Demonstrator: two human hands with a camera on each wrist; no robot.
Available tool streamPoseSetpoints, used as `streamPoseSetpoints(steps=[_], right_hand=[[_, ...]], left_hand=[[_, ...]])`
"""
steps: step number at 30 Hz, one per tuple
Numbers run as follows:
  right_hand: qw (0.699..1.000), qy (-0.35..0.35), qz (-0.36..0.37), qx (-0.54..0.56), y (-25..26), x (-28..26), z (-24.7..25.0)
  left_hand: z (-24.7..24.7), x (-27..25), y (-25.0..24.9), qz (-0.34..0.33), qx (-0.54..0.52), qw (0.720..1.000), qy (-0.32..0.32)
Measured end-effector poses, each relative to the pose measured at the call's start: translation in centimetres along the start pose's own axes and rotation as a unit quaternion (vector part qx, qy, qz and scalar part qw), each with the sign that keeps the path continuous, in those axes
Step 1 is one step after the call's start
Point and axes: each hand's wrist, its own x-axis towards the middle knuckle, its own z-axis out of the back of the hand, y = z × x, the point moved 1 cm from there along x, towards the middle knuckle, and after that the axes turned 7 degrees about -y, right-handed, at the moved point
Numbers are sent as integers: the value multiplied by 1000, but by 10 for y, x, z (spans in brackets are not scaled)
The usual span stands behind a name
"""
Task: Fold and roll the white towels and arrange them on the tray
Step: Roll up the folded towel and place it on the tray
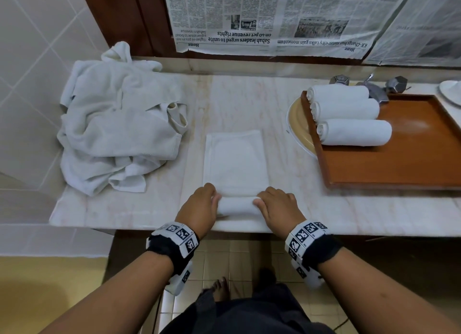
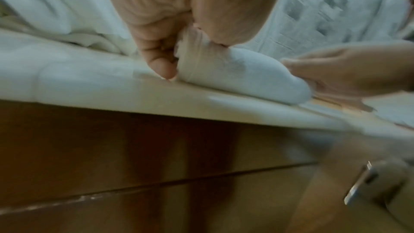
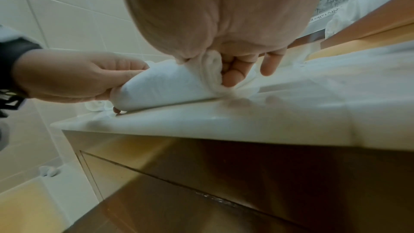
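Firmly, left hand (image 1: pixel 199 204) and right hand (image 1: pixel 277 206) curl around half-rolled towel (image 1: pixel 237 205).

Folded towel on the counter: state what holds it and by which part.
Both hands hold the folded towel by its rolled near end: the left hand grips the roll's left end, the right hand its right end, fingers curled round it.

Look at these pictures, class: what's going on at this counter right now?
A person is rolling a folded white towel on the marble counter. The left hand and right hand each grip one end of the roll started at the near edge; most of the towel lies flat beyond it. Three rolled towels already lie side by side on the brown tray, and a heap of unfolded towels waits at the left.
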Motion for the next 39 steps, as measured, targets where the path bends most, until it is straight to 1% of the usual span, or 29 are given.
streamPoseSetpoints(steps=[2, 4, 5, 7, 10, 12, 15, 18, 20, 23, 24, 25, 26, 28, 29, 30, 31, 33, 34, 36, 38, 39], right_hand=[[1000, 14, -10, -2, 0, 5, 0], [1000, 15, -18, 7, 0, 9, 1], [1000, 10, -19, 14, -1, 10, 2], [1000, -5, -20, 7, 1, 9, 2], [996, -78, -20, -37, 7, 2, -4], [993, -109, -1, -35, 8, -4, -9], [995, -75, 57, -8, 5, -14, -14], [994, -70, 78, -23, 1, -23, -14], [995, -53, 69, -41, 2, -21, -13], [998, -21, 29, -44, 4, -10, -5], [999, -18, 19, -41, 5, -6, -2], [999, -15, 15, -40, 6, -2, 0], [999, -7, 16, -42, 7, 2, 2], [998, 13, 22, -56, 9, 10, 8], [998, 19, 23, -63, 10, 13, 10], [997, 19, 22, -67, 10, 16, 10], [997, 18, 20, -73, 12, 18, 11], [996, 11, 12, -91, 17, 18, 11], [995, -8, 9, -98, 21, 16, 9], [993, -53, 28, -99, 28, 5, 3], [994, -58, 54, -82, 34, -9, -3], [995, -51, 55, -71, 35, -15, -5]], left_hand=[[0, -6, -1, -77, 94, 992, -35], [-2, -14, 3, -163, 159, 973, -34], [-4, -15, 7, -194, 179, 964, -21], [-6, -14, 11, -216, 196, 956, -6], [-7, -4, 13, -212, 188, 959, 4], [-7, 1, 13, -191, 170, 967, 13], [-7, 3, 14, -155, 127, 979, 18], [-6, 7, 11, -122, 94, 988, 33], [-6, 9, 9, -99, 90, 990, 45], [-5, 13, 3, -39, 67, 996, 54], [-5, 14, 1, -34, 86, 994, 52], [-5, 15, -1, -46, 125, 990, 49], [-4, 14, -4, -73, 161, 983, 41], [-4, 7, -8, -151, 194, 969, 31], [-7, 2, -7, -189, 207, 959, 40], [-13, -2, -4, -224, 220, 949, 35], [-18, -6, -1, -238, 231, 943, 32], [-19, -6, 3, -228, 236, 944, 28], [-18, -2, 3, -216, 228, 949, 35], [-14, 7, 0, -187, 200, 959, 75], [-11, 14, 0, -166, 170, 966, 104], [-9, 16, 1, -153, 143, 971, 115]])
